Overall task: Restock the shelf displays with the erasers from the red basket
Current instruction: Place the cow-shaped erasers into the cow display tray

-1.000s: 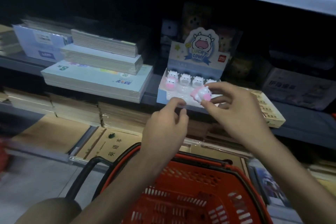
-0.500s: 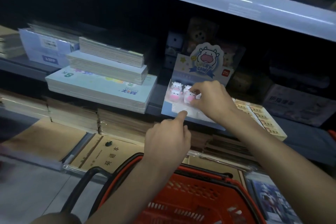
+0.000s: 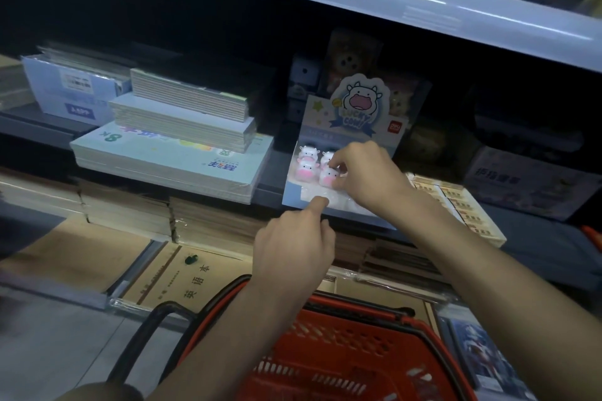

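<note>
1. A person's right hand (image 3: 368, 172) pinches a pink-and-white cow eraser (image 3: 326, 176) between fingertips and thumb. It is low over the second row of the display tray (image 3: 294, 197) on the shelf (image 3: 270, 184).
2. The eraser is just beside three other erasers (image 3: 307, 169) that stand at the tray's back left. Whether its base touches the tray cannot be told.
3. The left hand (image 3: 293, 254) reaches up from below, index finger out to the tray's front edge. Its other fingers are curled under, and whether they hide anything cannot be told.
4. The red basket (image 3: 351, 308) sits below both forearms at the bottom of the view. Its contents do not show in the dim light.
5. The step in hand appears to be seating one eraser in its slot, second in the nearer filled row.
6. The tray's near part looks pale and bare, so the restocking seems to be at an early stage.
7. The next move likely calls for the right hand to let go cleanly, without toppling the neighbours, then drop to the basket for another eraser. The left finger may steady the light tray against the push.
8. Stacked notebooks (image 3: 169, 159) lie on the same shelf to the tray's left.
</note>
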Motion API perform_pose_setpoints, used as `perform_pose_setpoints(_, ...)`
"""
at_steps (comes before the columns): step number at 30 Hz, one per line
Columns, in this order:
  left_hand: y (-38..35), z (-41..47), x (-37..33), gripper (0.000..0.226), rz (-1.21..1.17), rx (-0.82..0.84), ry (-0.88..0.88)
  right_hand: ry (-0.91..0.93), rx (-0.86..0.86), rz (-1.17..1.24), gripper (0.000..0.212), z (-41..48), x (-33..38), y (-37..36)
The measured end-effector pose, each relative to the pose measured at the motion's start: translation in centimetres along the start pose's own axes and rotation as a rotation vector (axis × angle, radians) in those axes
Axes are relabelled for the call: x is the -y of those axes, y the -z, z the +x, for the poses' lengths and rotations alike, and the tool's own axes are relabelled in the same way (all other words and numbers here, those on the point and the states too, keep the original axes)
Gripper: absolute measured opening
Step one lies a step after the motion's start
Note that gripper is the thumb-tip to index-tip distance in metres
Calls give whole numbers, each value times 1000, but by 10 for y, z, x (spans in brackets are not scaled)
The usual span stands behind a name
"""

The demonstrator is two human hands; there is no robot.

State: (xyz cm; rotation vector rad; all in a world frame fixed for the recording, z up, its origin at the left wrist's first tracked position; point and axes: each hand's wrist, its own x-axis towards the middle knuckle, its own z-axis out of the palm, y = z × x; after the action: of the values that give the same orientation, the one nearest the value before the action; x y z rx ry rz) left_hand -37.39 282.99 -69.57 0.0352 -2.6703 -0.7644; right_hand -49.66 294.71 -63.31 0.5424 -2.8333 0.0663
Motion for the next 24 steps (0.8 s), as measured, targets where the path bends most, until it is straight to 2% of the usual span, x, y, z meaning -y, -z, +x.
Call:
perform_pose_setpoints(2, -1, 1, 1, 39, 6, -14, -3, 5, -3, -19, 11, -5, 0, -1)
perform_pose_setpoints(4, -1, 1, 2, 41, -42, -47, -8, 22, -1, -22, 28, -14, -3, 3)
perform_pose_setpoints(6, 1, -1, 2, 39, -147, -99, -36, 15, -68, 39, 45, -32, -8, 8)
perform_pose_setpoints(8, 5, -3, -1, 30, -401, -97, -25, -14, -213, 177, 46, -59, -11, 16)
perform_pose_setpoints(10, 12, -5, -6, 24, -834, -5, 78, -37, -288, 379, 35, -92, -10, 21)
perform_pose_setpoints(12, 20, -7, -10, 36, -1199, 160, 241, -78, -296, 619, 28, -126, -7, 20)
perform_pose_setpoints(15, 23, -12, -14, 53, -1465, 308, 376, -159, -263, 901, 26, -169, -6, 5)
perform_pose_setpoints(18, 17, -18, -14, 57, -1601, 329, 462, -217, -239, 977, 25, -188, -7, -8)
perform_pose_setpoints(21, 7, -24, -11, 57, -1658, 310, 493, -155, -172, 1080, 22, -191, 1, -2)
perform_pose_setpoints(24, 1, -28, -17, 60, -1583, 306, 454, -129, -149, 1005, 30, -193, 5, -3)
